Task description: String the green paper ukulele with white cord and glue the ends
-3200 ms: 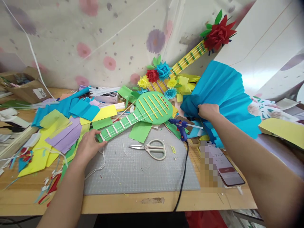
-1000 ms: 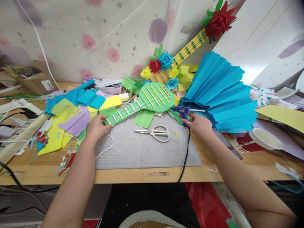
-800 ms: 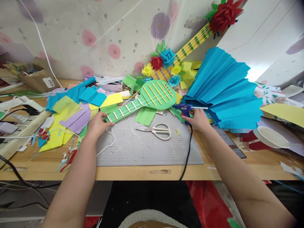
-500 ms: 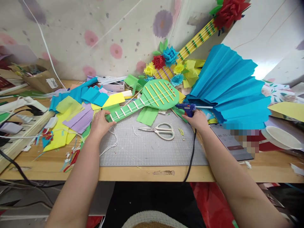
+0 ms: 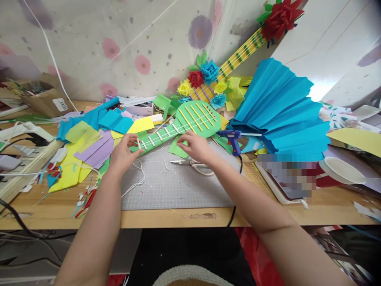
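Observation:
A green paper guitar [image 5: 190,121] with yellow strips and white strings lies at the far edge of a grey cutting mat [image 5: 178,182]. My left hand [image 5: 125,151] pinches the end of its neck, fingers closed on it. My right hand [image 5: 195,146] rests at the lower edge of the guitar's round body, fingers spread over a green paper piece [image 5: 175,150]. A blue glue gun [image 5: 233,137] lies just right of that hand, untouched. White-handled scissors [image 5: 196,166] lie on the mat under my right wrist.
A big blue pleated paper fan [image 5: 282,115] stands at the right. A yellow paper guitar [image 5: 235,59] with paper flowers leans on the wall. Coloured paper scraps [image 5: 89,139] cover the left side. A phone [image 5: 285,178] and a white bowl [image 5: 342,171] lie right.
My right hand let go of the blue fan, reached to the glue gun, then left it and moved left to the green guitar's body. My left hand stayed at the neck.

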`<act>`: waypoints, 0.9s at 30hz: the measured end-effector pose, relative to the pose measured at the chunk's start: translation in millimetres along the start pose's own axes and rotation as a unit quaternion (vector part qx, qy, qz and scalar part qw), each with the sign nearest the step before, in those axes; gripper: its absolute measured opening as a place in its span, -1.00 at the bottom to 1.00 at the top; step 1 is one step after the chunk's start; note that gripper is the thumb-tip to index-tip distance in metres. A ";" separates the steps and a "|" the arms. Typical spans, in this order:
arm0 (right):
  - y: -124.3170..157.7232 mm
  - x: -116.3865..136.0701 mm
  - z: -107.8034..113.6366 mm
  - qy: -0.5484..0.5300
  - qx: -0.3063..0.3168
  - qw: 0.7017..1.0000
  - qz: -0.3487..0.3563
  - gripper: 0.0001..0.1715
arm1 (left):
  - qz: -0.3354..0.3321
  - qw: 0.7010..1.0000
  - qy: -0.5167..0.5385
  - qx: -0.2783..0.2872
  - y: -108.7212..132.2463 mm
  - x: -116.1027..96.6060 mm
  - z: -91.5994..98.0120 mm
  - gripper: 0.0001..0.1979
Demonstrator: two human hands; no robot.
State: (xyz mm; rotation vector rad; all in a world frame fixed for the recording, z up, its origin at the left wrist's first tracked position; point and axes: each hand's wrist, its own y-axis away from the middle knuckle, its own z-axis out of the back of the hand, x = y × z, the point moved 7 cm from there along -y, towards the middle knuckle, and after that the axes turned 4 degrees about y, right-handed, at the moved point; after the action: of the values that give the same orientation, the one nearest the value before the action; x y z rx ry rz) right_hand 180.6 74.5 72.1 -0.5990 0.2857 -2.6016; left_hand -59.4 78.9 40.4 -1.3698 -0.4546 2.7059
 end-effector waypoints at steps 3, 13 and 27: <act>-38.7 44.9 -30.4 -0.020 -0.011 0.997 0.080 -0.77 | -0.019 0.999 0.032 0.009 -0.1 0.1 -3.8 -0.54; -73.6 64.9 -84.9 -0.002 0.026 0.991 0.130 -0.86 | -0.019 0.995 0.093 0.019 -1.8 11.9 -12.8 -0.56; -58.8 64.0 -91.3 0.001 -0.057 0.987 0.151 -0.80 | -0.014 0.993 0.121 0.001 -6.4 25.5 -16.6 -0.53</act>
State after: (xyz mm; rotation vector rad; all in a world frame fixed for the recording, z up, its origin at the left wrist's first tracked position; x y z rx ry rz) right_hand 65.1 104.7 32.0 -0.5449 0.4885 -2.3063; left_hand -61.9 93.8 13.3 -1.6496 -0.4462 2.4725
